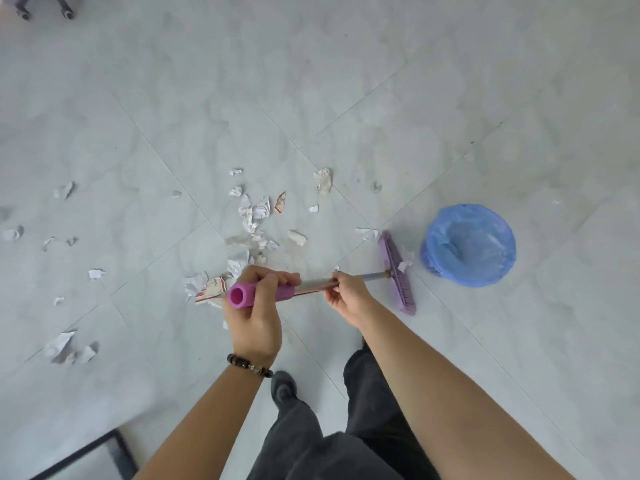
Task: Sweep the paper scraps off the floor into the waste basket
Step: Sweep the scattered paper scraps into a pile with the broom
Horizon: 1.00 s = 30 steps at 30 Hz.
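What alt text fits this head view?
Both hands, left hand and right hand, grip a purple broom whose head sits beside a blue-lined basket. Paper scraps lie scattered across the grey tile floor.

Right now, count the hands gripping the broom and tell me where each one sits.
2. The left hand wraps the pink grip at the handle's end; the right hand holds the metal shaft nearer the broom head. Neither is hidden.

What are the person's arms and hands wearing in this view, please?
Both forearms are bare, with no sleeves or gloves in view. The left hand has a bracelet of dark beads at the wrist, with one pale bead among them. The right hand wears nothing.
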Each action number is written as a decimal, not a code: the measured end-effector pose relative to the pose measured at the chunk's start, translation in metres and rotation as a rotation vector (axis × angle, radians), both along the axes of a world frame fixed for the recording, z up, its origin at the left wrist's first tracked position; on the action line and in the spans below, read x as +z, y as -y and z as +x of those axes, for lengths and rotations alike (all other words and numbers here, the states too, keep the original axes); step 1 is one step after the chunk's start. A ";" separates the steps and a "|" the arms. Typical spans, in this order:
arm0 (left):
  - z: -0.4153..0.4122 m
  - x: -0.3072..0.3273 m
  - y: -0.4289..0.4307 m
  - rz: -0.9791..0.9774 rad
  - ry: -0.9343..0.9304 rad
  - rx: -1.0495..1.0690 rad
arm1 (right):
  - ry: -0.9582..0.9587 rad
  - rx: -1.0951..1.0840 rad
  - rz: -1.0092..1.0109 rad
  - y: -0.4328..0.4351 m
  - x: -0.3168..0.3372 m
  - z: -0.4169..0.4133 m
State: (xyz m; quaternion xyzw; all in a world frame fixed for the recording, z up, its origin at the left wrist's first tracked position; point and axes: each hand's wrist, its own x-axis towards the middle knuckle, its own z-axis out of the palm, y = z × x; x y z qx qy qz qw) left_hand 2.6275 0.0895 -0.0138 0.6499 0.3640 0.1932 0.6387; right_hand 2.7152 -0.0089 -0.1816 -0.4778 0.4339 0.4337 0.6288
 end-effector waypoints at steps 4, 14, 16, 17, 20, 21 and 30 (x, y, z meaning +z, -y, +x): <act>0.021 0.036 -0.011 0.096 -0.013 0.203 | -0.022 0.171 0.133 -0.040 0.022 0.007; 0.080 0.090 -0.052 0.072 0.186 0.437 | 0.107 0.338 0.224 -0.096 0.082 0.072; 0.095 0.080 -0.060 0.030 0.219 0.423 | 0.132 0.301 0.152 -0.096 0.077 0.096; 0.103 0.071 -0.064 0.017 0.223 0.405 | 0.140 0.283 0.119 -0.096 0.073 0.110; 0.134 0.041 -0.077 -0.048 0.226 0.328 | 0.181 0.234 0.021 -0.097 0.054 0.157; 0.146 0.030 -0.082 -0.067 0.225 0.297 | 0.195 0.223 -0.006 -0.099 0.048 0.173; 0.220 -0.042 -0.165 -0.072 0.085 0.101 | 0.210 0.249 -0.163 -0.179 -0.015 0.269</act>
